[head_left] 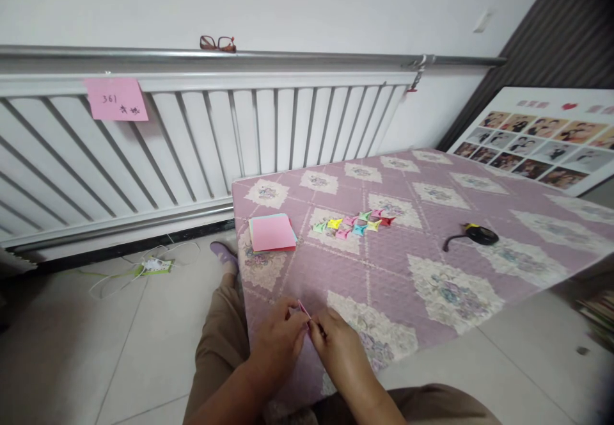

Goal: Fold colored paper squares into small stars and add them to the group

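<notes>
Both hands point(282, 332) point(339, 342) pinch pink paper point(303, 308) between fingertips point(314, 330).

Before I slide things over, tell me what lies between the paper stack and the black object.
In the head view, colourful folded shapes lie between the stack and the black object.

1. The left hand point(279, 334) is held low in the view, its back turned up and its fingers curled towards the right hand point(338, 342).
2. The right hand is likewise bent inward, with its back turned up and its fingers folded.
3. On each hand, the thumb and forefinger are drawn together in a pinch.
4. The two hands are placed just beside each other, with the pinched fingertips brought close between them.
5. The left forearm point(235, 392) and the right forearm point(371, 399), both bare, are slanted inward from the lower edge.
</notes>
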Tool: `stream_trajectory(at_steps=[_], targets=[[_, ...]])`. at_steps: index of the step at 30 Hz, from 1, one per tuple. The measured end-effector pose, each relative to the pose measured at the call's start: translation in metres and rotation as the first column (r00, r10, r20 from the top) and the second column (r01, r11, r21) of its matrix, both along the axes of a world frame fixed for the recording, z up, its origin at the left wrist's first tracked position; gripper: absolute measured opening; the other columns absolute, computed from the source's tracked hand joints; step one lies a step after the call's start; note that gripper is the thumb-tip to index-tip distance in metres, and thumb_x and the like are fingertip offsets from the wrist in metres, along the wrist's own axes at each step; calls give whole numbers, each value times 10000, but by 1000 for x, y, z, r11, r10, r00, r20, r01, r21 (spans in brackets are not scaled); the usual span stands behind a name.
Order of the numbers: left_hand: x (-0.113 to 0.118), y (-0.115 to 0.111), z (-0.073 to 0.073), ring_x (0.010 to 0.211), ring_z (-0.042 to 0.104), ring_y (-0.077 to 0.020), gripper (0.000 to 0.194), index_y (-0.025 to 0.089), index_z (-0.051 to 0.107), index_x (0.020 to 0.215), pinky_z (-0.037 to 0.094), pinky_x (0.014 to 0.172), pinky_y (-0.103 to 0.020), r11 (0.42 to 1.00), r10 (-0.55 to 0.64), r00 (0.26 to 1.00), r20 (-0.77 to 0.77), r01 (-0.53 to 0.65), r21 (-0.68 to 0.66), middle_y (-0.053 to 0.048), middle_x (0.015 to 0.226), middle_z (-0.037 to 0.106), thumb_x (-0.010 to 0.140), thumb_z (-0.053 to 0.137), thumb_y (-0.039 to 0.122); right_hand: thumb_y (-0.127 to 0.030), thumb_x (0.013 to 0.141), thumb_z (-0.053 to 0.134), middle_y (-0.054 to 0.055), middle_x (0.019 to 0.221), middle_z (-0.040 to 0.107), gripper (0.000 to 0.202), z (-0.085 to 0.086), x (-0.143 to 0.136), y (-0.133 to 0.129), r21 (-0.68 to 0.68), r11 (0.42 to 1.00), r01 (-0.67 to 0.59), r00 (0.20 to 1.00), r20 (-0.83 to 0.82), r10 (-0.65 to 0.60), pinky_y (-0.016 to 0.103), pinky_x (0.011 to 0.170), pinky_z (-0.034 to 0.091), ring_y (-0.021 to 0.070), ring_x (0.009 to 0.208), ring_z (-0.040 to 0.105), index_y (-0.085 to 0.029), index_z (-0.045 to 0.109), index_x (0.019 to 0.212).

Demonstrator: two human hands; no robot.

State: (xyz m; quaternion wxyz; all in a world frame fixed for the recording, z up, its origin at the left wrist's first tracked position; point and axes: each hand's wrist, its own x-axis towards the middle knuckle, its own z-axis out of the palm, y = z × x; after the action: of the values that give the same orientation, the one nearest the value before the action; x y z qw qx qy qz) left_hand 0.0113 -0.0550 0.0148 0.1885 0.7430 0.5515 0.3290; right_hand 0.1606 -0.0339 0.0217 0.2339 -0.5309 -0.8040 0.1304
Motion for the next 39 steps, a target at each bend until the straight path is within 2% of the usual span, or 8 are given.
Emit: stream_trajectory(at_steps=[6, 10, 14, 19, 23, 29, 35, 39], targets=[[-3, 2, 5, 906, 533, -226, 179, 165, 645, 873, 457, 806, -367, 999, -40, 989, -142, 39, -16, -85, 999, 565, 803, 490, 108, -156, 823, 447, 9, 681, 587, 191, -1, 1, 0, -6, 1000, -5, 999, -43, 4, 253, 570, 408, 156, 620, 581, -217, 538, 667], [-6, 6, 9, 905, 519, -226, 167, 159, 648, 825, 440, 793, -357, 989, -140, 966, -217, 145, 5, -78, 988, 558, 834, 483, 137, -156, 795, 453, 3, 636, 578, 196, 4, 2, -1, -67, 998, -12, 995, -101, 5, 244, 545, 377, 151, 601, 562, -217, 525, 623], [-11, 12, 13, 821, 501, -191, 150, 163, 648, 823, 423, 716, -310, 968, -250, 935, -249, 244, -57, -62, 953, 546, 842, 500, 165, -170, 788, 448, 1, 624, 572, 177, 6, 4, 0, -131, 991, -31, 992, -124, 15, 236, 543, 354, 144, 593, 540, -213, 504, 625], [-20, 16, 21, 815, 489, -156, 110, 173, 621, 801, 413, 718, -264, 924, -378, 915, -140, 362, -124, -30, 934, 518, 796, 523, 122, -102, 740, 425, -40, 600, 522, 130, 4, 6, 2, -162, 985, -53, 994, -105, 36, 217, 528, 318, 118, 547, 485, -219, 453, 692], [-27, 18, 30, 853, 500, -155, 127, 177, 616, 814, 423, 765, -261, 895, -435, 899, -51, 425, -135, -29, 969, 517, 774, 527, 95, -62, 768, 389, -23, 709, 556, 177, 13, 10, 1, -157, 964, -217, 973, -118, 199, 211, 598, 361, 120, 648, 518, -216, 476, 753], [-35, 16, 39, 880, 527, -138, 160, 192, 632, 845, 439, 805, -248, 845, -508, 861, 34, 506, -175, -21, 1034, 515, 778, 540, 80, -51, 760, 427, -10, 770, 599, 207, 36, 17, 1, -264, 875, -405, 913, -72, 401, 210, 652, 381, 126, 709, 545, -205, 558, 717], [-46, 13, 46, 958, 563, -138, 118, 180, 609, 779, 443, 881, -279, 810, -529, 831, 172, 555, -192, -44, 1216, 480, 783, 573, 67, 6, 682, 403, -4, 877, 622, 356, 48, 22, -4, -294, 834, -467, 882, -88, 463, 220, 737, 398, 145, 836, 566, -233, 631, 815], [-52, 11, 50, 1156, 482, -186, 95, 173, 599, 763, 426, 914, -281, 796, -527, 813, 246, 574, -192, -64, 1197, 514, 793, 608, 83, -24, 711, 479, 0, 861, 614, 285, 55, 22, -7, -312, 823, -475, 876, -80, 476, 214, 718, 395, 142, 815, 566, -229, 650, 812]])
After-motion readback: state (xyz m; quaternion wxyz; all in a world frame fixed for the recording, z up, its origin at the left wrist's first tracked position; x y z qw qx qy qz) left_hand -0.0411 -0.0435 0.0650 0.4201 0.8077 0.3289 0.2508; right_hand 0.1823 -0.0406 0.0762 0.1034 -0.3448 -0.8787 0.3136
